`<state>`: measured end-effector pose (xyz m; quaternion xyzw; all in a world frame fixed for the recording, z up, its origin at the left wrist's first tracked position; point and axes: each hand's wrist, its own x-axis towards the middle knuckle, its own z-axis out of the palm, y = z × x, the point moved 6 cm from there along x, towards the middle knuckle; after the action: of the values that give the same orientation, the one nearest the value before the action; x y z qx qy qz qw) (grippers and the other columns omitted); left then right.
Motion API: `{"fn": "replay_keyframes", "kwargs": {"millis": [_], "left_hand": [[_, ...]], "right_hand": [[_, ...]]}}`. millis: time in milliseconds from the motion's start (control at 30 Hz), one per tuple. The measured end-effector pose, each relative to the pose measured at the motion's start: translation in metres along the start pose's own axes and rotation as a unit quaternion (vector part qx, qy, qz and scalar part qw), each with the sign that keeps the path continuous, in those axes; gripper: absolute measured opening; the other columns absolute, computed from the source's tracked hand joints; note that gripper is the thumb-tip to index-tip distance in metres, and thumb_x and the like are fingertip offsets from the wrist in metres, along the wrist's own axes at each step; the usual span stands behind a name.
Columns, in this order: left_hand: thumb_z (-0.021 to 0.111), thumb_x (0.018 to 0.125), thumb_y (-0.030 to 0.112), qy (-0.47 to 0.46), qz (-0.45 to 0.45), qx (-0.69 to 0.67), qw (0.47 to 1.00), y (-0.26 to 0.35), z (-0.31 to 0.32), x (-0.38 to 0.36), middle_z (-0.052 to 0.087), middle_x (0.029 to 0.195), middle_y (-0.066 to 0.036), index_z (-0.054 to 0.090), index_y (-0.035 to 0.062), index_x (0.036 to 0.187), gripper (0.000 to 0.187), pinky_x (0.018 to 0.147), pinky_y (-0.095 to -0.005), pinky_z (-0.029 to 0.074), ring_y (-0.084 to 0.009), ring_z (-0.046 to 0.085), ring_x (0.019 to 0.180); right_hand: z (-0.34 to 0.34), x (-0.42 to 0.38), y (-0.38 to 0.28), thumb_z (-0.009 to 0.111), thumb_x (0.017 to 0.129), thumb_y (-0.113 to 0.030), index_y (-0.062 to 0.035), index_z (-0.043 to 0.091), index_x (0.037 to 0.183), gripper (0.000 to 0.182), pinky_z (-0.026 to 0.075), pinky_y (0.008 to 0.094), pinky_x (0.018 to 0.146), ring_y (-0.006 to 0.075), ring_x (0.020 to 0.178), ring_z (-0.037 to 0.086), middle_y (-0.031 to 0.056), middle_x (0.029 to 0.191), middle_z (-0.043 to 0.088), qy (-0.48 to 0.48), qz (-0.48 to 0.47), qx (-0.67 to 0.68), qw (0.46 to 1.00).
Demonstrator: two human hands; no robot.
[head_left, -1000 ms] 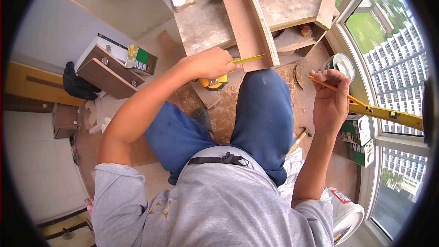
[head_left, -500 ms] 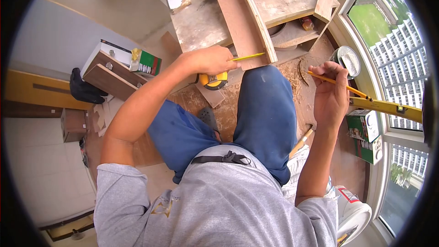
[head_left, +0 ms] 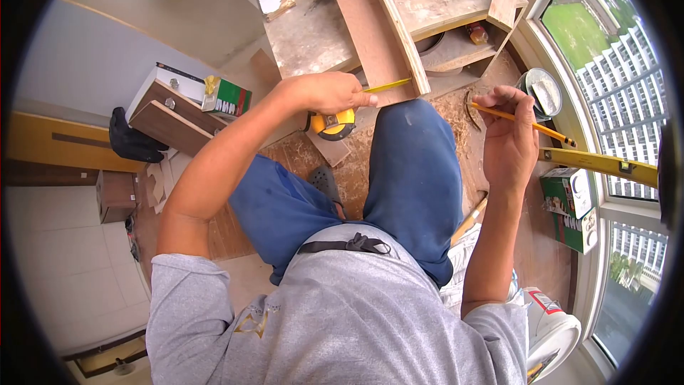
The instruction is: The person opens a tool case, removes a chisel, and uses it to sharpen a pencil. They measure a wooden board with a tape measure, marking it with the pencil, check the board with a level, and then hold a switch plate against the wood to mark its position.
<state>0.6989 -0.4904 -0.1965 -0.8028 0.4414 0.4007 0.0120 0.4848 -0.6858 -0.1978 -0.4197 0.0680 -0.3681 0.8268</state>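
Note:
My left hand (head_left: 335, 94) is closed at the near end of a long wooden board (head_left: 374, 36). In it is a yellow and black tape measure (head_left: 333, 125), its case showing below the palm. The extended yellow blade (head_left: 390, 86) lies across the board's end, reaching its raised plywood edge (head_left: 406, 43). Some of the fingers are hidden behind the hand. My right hand (head_left: 511, 139), off to the right of my knee, pinches a yellow pencil (head_left: 524, 123) between thumb and fingers, apart from the board.
The board rests on a worn wooden worktable (head_left: 306, 46). To the right are a spirit level (head_left: 605, 165), an open tub of white material (head_left: 545, 94) and the window. Wood shavings (head_left: 456, 117) litter the floor. A white bucket (head_left: 552, 335) and green boxes (head_left: 570, 207) stand beside me.
The pencil has swung in my right hand, its rear end now lower and its front end slightly further left. My left hand and the tape measure have barely moved.

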Motion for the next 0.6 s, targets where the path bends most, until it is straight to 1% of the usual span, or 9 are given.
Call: {"fn": "replay_keyframes", "kwargs": {"millis": [33, 167, 233, 467, 600], "left_hand": [[0.044, 0.105, 0.055, 0.003, -0.003, -0.004, 1.000, 0.000, 0.000, -0.001, 0.068, 0.084, -0.020, 0.070, -0.0046, 0.091, 0.067, 0.081, -0.0466, 0.050, -0.0352, 0.066, 0.083], [0.044, 0.105, 0.055, 0.010, -0.004, 0.016, 1.000, 0.002, -0.001, 0.001, 0.068, 0.085, -0.021, 0.070, -0.0047, 0.093, 0.066, 0.081, -0.0464, 0.051, -0.0351, 0.066, 0.084], [0.044, 0.105, 0.055, 0.011, 0.008, 0.016, 1.000, -0.003, 0.001, 0.006, 0.066, 0.079, -0.018, 0.069, -0.0041, 0.090, 0.066, 0.074, -0.0430, 0.052, -0.0306, 0.064, 0.076], [0.043, 0.106, 0.055, 0.006, -0.003, 0.009, 1.000, -0.005, 0.003, 0.007, 0.066, 0.080, -0.019, 0.068, -0.0043, 0.089, 0.067, 0.074, -0.0434, 0.052, -0.0312, 0.064, 0.076], [0.043, 0.106, 0.055, 0.016, 0.006, 0.020, 1.000, -0.001, 0.000, 0.004, 0.066, 0.079, -0.019, 0.068, -0.0043, 0.089, 0.067, 0.074, -0.0441, 0.052, -0.0320, 0.064, 0.075]], "right_hand": [[0.000, 0.001, 0.001, 0.043, 0.111, -0.033, 0.0048, 0.063, 0.115, 0.044, 0.050, 0.0401, 0.098, 0.0217, 0.099, 0.066, 0.0141, 0.102, 0.068, 0.000, 0.000, -0.001, 1.000], [0.002, 0.000, 0.002, 0.043, 0.111, -0.033, 0.0045, 0.064, 0.114, 0.043, 0.050, 0.0392, 0.097, 0.0214, 0.099, 0.065, 0.0138, 0.102, 0.068, 0.003, 0.005, 0.003, 1.000], [0.004, 0.000, 0.003, 0.043, 0.111, -0.033, 0.0042, 0.064, 0.114, 0.043, 0.050, 0.0387, 0.097, 0.0211, 0.099, 0.065, 0.0135, 0.101, 0.068, 0.000, 0.006, -0.003, 1.000], [0.008, -0.003, 0.010, 0.043, 0.111, -0.034, 0.0033, 0.064, 0.114, 0.043, 0.049, 0.0371, 0.094, 0.0200, 0.099, 0.064, 0.0125, 0.101, 0.068, 0.002, 0.013, -0.019, 1.000], [0.006, -0.003, 0.012, 0.043, 0.111, -0.035, 0.0036, 0.064, 0.114, 0.044, 0.049, 0.0372, 0.095, 0.0198, 0.098, 0.064, 0.0124, 0.102, 0.068, -0.001, 0.014, -0.023, 1.000]]}}
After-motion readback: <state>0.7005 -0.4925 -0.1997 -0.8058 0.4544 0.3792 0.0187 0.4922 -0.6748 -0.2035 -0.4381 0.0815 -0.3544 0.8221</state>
